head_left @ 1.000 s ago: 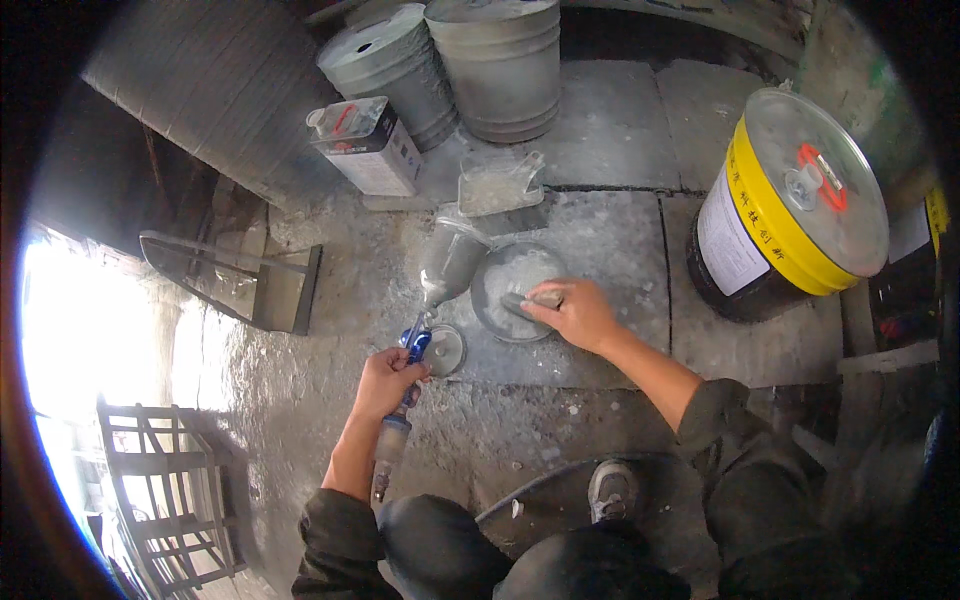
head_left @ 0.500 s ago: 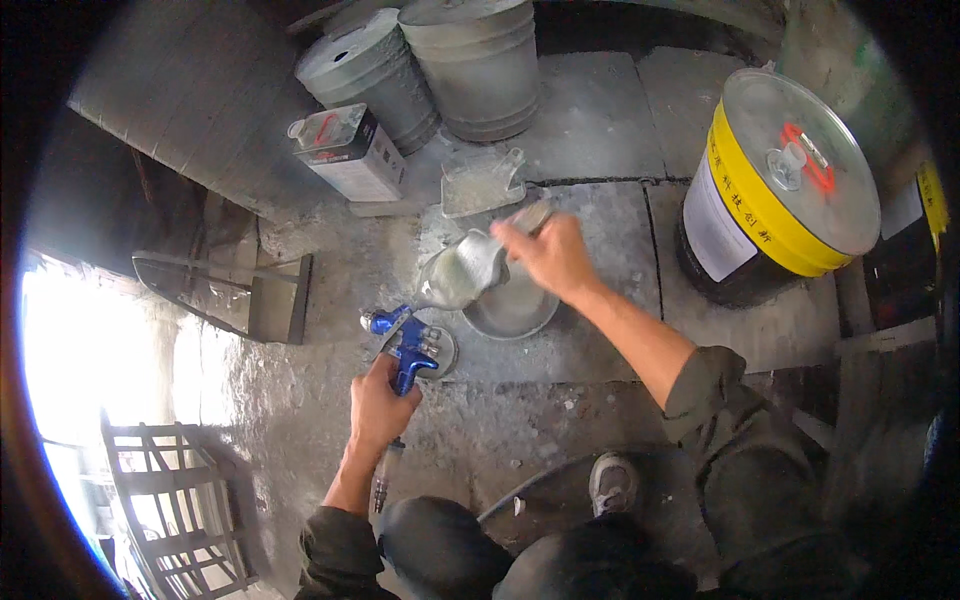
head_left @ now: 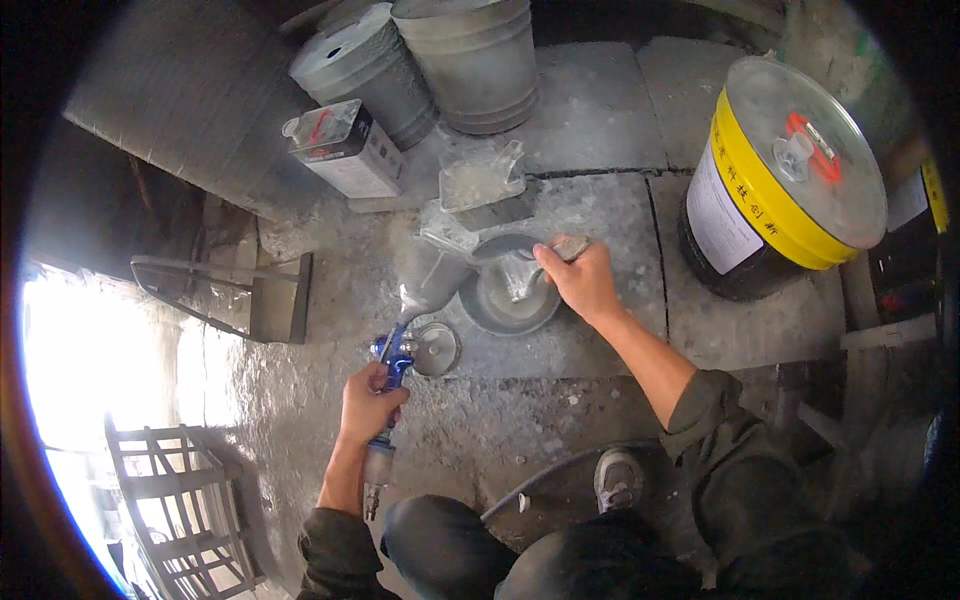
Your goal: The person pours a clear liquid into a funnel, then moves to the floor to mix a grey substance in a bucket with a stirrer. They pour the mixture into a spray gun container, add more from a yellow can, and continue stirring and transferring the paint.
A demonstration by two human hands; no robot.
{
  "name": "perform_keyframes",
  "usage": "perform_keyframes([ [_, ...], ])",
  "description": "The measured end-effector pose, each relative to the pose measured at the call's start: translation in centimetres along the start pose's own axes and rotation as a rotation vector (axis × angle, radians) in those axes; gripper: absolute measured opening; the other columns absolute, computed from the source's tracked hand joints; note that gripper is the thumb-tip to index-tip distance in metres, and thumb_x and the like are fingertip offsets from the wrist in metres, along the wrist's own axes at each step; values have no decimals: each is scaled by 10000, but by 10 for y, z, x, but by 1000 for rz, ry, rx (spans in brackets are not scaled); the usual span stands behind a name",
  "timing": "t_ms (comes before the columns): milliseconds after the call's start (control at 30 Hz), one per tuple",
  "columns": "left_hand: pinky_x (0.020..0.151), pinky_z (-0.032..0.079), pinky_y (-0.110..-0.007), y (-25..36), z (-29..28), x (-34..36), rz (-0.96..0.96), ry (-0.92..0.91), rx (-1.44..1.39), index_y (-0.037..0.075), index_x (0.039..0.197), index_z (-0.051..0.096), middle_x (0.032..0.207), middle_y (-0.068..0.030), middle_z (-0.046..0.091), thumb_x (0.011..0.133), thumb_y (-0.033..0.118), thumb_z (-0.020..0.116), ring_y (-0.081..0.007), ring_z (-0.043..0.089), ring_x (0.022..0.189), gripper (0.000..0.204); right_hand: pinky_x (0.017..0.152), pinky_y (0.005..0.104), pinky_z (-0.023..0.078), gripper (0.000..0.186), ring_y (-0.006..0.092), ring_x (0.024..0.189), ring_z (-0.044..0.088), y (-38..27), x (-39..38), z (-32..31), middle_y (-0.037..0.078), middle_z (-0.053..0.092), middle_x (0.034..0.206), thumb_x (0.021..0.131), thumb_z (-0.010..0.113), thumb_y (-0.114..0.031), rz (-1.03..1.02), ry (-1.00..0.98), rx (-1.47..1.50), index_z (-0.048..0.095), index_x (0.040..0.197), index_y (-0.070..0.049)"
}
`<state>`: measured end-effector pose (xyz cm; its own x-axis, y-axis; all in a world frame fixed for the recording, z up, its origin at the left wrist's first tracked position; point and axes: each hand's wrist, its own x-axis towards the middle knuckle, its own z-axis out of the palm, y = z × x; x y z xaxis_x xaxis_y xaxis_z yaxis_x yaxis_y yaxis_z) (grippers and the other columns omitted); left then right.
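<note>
My left hand (head_left: 370,405) is closed round the grip of a blue spray gun (head_left: 397,362). A translucent, whitish-smeared cup (head_left: 432,278) tops the gun, tilted beside the rim of a grey bowl (head_left: 472,312). Pale liquid lies inside the bowl. Over the bowl's right side, my right hand (head_left: 583,285) grips the stubby handle of a pale, coated tool (head_left: 522,277), its head low in the bowl; its exact kind is unclear. On the floor beside the gun rests a round metal lid (head_left: 437,349).
Behind the bowl stands a crusted pale tray (head_left: 480,186). A rectangular can (head_left: 350,150) and two metal drums (head_left: 470,65) are at the back left. A yellow-banded black drum (head_left: 735,215) stands right. A hose (head_left: 550,470) runs near my shoe (head_left: 618,482).
My right hand has moved right and slightly down, taking the pale tool from the cup back over the bowl. The spray gun has tipped and shifted slightly left, uncovering more of the lid.
</note>
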<state>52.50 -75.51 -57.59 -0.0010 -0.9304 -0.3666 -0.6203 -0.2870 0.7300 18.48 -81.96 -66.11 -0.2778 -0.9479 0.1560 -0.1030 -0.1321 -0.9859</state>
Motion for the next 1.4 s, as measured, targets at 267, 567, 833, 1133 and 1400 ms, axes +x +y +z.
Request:
perform_keyframes([
  [267, 478, 415, -280, -28, -18, 3, -75, -102, -54, -20, 983, 566, 715, -49, 595, 780, 40, 710, -115, 541, 539, 256, 644, 387, 515, 250, 335, 705, 678, 31, -26, 9, 157, 698, 762, 827, 751, -341, -47, -156, -391, 743, 920, -110],
  [567, 650, 470, -366, -54, -28, -1, 204, 36, 384, 2, 1026, 543, 756, -153, 584, 818, 152, 744, -227, 554, 663, 325, 520, 341, 484, 261, 227, 563, 643, 0, 9, 16, 138, 688, 676, 827, 733, -258, 368, 8, 112, 703, 822, 1],
  [833, 655, 475, -358, -45, -13, -6, 256, -7, 386, 3, 1038, 573, 774, -157, 592, 829, 160, 742, -162, 552, 685, 311, 389, 302, 415, 242, 157, 436, 578, 1, 11, 37, 125, 658, 627, 821, 718, -210, 561, 179, 299, 669, 765, 21],
  [1133, 730, 505, -381, -67, -32, 14, 204, -72, 410, 22, 1102, 593, 876, -205, 653, 841, 181, 738, -319, 638, 756, 338, 601, 223, 481, 230, 141, 725, 669, -11, 22, 8, 59, 704, 886, 845, 708, -185, 631, -409, 767, 690, 1012, -28],
  [1400, 743, 489, -334, -41, -60, 31, 263, -209, 464, 11, 1043, 606, 873, -125, 642, 813, 104, 750, -228, 601, 783, 287, 799, 360, 493, 169, 218, 884, 620, -23, 35, -15, 47, 617, 896, 697, 708, -98, -302, -815, -99, 727, 866, -96],
])
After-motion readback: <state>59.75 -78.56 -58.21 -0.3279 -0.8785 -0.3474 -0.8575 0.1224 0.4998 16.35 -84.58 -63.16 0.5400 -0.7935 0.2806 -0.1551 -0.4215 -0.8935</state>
